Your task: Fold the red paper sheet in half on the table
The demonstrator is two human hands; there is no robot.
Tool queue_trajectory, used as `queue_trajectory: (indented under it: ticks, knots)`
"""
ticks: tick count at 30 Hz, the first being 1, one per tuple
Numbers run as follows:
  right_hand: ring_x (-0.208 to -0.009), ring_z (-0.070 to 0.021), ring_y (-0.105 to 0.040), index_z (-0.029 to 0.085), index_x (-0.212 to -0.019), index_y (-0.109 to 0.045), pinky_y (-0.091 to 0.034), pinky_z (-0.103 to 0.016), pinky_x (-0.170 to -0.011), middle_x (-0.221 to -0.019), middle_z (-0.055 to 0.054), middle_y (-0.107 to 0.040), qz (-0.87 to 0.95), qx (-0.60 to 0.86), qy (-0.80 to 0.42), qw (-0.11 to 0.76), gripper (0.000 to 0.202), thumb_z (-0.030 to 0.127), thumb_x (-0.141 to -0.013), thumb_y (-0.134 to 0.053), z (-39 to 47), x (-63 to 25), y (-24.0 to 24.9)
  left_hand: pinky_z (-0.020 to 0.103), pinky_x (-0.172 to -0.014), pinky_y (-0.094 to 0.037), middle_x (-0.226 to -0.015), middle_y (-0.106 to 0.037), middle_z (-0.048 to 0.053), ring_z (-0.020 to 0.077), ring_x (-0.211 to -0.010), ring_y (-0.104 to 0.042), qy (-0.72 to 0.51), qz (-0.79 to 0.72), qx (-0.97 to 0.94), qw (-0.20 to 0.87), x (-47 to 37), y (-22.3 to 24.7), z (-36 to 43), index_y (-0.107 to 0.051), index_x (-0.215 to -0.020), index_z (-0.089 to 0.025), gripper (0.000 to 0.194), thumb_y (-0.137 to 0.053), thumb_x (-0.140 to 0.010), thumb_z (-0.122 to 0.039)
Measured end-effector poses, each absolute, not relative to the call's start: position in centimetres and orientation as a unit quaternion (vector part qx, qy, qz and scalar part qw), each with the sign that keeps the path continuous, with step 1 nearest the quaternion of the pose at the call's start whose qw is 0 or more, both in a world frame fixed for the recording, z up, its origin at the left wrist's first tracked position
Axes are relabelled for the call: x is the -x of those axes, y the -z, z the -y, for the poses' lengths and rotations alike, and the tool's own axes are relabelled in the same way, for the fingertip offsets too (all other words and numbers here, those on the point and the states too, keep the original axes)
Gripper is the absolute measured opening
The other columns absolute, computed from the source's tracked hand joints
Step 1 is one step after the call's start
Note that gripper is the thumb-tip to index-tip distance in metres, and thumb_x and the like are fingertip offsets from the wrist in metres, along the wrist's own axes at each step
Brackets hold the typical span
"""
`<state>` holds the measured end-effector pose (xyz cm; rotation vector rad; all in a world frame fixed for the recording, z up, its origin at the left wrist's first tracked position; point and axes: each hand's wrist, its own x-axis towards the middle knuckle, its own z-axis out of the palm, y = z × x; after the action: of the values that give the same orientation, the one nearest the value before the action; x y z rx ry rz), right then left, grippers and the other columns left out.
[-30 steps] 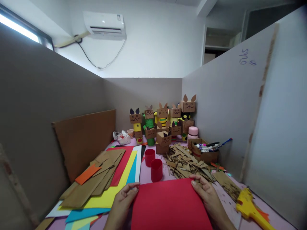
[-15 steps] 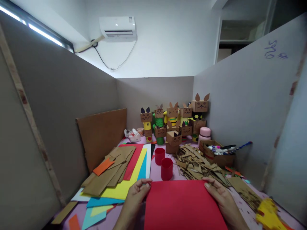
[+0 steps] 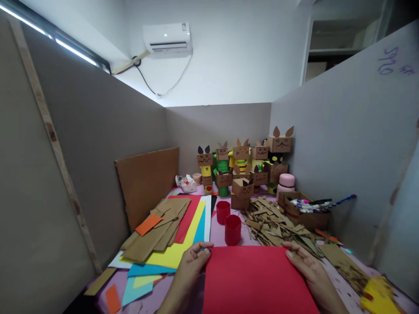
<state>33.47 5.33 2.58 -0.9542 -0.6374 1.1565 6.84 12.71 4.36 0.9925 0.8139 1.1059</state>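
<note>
Red sheet [image 3: 258, 279], bottom centre of frame, flat on the surface [image 3: 218, 233]; left hand [image 3: 191, 266] pinches its far left corner, right hand [image 3: 310, 272] grips its far right corner. Behind it: two red cups [image 3: 232, 229], scrap pile [image 3: 278, 222]. Left of centre: coloured paper stack [image 3: 170, 235].

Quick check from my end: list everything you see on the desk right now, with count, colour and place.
red sheet: one, red, front centre
paper tubes: two, red, behind the sheet
paper stack: several sheets, mixed colours, left, brown card pieces on top
cardboard scraps: pile, brown, right of centre
box figures: about ten, brown, back
marker box: one, brown, right
cardboard panel: one, brown, against left wall
left hand: on the sheet's far left corner
right hand: on its far right corner
</note>
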Motion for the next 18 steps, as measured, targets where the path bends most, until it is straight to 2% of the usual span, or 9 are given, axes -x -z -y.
queue_trajectory:
  ticks: [3, 11, 15, 18]
  knots:
    - [-0.060, -0.0149, -0.062, 0.022, -0.088, -0.060, -0.045, -0.023, -0.055, -0.068, 0.002, -0.070, 0.293, 0.418, -0.521, 0.684, 0.035, 0.036, -0.061, -0.077, -5.4, -33.3, -2.7, 0.021, -0.050, -0.038, -0.055, -0.065, 0.000, 0.0111, -0.047, -0.057, -0.486, -0.356, -0.432, 0.672, -6.8, -4.2, -12.9, -0.062, -0.077, -0.014, 0.038, -0.081, -0.052, -0.036]
    - [-0.046, -0.0101, -0.052, 0.020, -0.083, -0.058, -0.036, -0.020, -0.048, -0.053, 0.006, -0.060, 0.318, 0.426, -0.509, 0.677, 0.035, 0.039, -0.060, -0.074, -6.3, -33.2, -2.3, 0.024, -0.054, -0.043, -0.057, -0.067, 0.001, 0.0131, -0.050, -0.060, -0.461, -0.362, -0.418, 0.694, -6.7, -4.3, -12.9, -0.060, -0.079, -0.016, 0.028, -0.077, -0.059, -0.026]
    - [-0.044, -0.0093, -0.048, 0.019, -0.080, -0.055, -0.033, -0.021, -0.047, -0.052, 0.006, -0.057, 0.324, 0.450, -0.510, 0.658, 0.034, 0.035, -0.057, -0.073, -5.3, -32.6, -1.9, 0.025, -0.056, -0.044, -0.059, -0.067, 0.001, 0.0139, -0.053, -0.061, -0.444, -0.385, -0.437, 0.681, -6.0, -4.4, -12.0, -0.060, -0.079, -0.015, 0.027, -0.075, -0.060, -0.028]
    - [-0.041, -0.0087, -0.044, 0.018, -0.082, -0.052, -0.030, -0.021, -0.047, -0.049, 0.007, -0.053, 0.341, 0.477, -0.509, 0.631, 0.032, 0.036, -0.060, -0.068, -3.8, -32.2, -0.8, 0.027, -0.056, -0.045, -0.058, -0.068, 0.003, 0.0162, -0.053, -0.061, -0.419, -0.420, -0.470, 0.654, -4.9, -3.6, -11.0, -0.061, -0.075, -0.014, 0.027, -0.075, -0.057, -0.029]
